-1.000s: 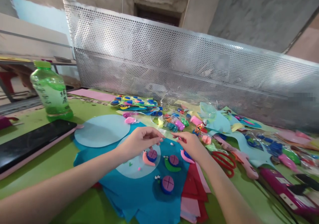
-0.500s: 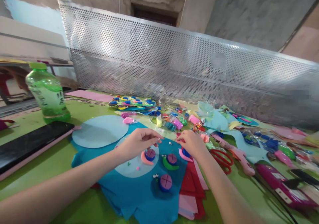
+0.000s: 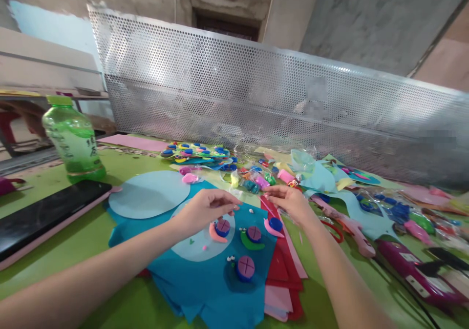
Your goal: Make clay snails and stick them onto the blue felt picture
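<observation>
My left hand point(image 3: 212, 207) hovers over the blue sheets point(image 3: 205, 280), its thumb and fingertips pressed together; anything between them is too small to make out. To its right, my right hand point(image 3: 289, 201) is raised with fingers bent together around something I cannot make out. Below my left hand, an orange clay snail point(image 3: 219, 232) sits on a pale blue circle point(image 3: 194, 251). A green snail point(image 3: 252, 238) and a purple-topped blue disc point(image 3: 245, 268) with eyes beside it lie on the blue sheets. A pink snail point(image 3: 274, 226) lies below my right hand.
A phone point(image 3: 54, 216) and a green bottle point(image 3: 75, 141) stand or lie at left. Clay packets point(image 3: 260, 180) and a stack of decorated pieces point(image 3: 198, 153) lie behind. Red scissors point(image 3: 333, 231), a pink tool point(image 3: 351, 226) and a magenta device point(image 3: 417, 270) are at right. A perforated metal screen point(image 3: 256, 85) rises behind.
My right hand has moved right and slightly up, uncovering the pink snail and covering more of the red scissors. My left hand has barely moved.
</observation>
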The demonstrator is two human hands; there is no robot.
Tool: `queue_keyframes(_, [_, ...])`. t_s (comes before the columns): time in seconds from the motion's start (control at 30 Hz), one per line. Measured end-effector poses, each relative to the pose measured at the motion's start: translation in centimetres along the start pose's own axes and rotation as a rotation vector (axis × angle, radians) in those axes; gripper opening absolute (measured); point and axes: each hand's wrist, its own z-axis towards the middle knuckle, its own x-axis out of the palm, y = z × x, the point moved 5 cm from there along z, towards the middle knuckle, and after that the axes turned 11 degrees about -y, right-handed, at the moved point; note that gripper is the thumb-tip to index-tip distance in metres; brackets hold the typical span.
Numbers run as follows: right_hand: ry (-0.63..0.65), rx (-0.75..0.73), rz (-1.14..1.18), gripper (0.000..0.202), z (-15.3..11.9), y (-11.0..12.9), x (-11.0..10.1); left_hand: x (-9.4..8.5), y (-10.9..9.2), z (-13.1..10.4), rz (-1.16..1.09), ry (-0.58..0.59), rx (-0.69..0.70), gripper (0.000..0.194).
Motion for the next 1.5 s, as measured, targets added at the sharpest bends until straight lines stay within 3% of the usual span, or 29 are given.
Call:
queue_keyframes(0.23, [0.026, 0.082, 0.152, 0.045, -0.3, -0.3, 0.1, -0.8, -0.2, 0.5, -0.018, -0.041, -0.017, 0.018])
queue_keyframes(0.5, [-0.118, 0.0, -0.162, 0.025, 0.3, -1.3, -1.6, -3.2, -0.4, 1.8, -0.012, -0.224, 0.024, 0.022])
queue_keyframes(0.63, [-0.142, -0.095, -0.363, 0.017, 0.2, -0.7, -1.5, -2.9, 0.2, 2.0, -0.023, -0.197, 0.017, 0.023])
queue_keyframes(0.9, [-0.043, -0.167, -0.583, 0.036, -0.1, -1.0, 0.3, -2.3, 0.3, 1.8, -0.029, -0.153, 0.014, 0.02])
queue_keyframes(1.13, [-0.058, -0.189, -0.7, 0.031, -0.7, 1.0, -0.5, -2.3, 0.2, 1.7, 0.011, -0.152, -0.012, 0.022])
queue_keyframes(1.23, [-0.007, -0.166, -0.755, 0.017, -1.7, 1.9, -0.8, -2.2, 0.3, 1.8, 0.0, -0.135, -0.007, 0.021])
queue_keyframes(1.5, [0.091, -0.039, -0.984, 0.041, -3.0, 2.0, -1.1, -1.8, 1.3, 1.9, 0.005, -0.081, 0.01, 0.017])
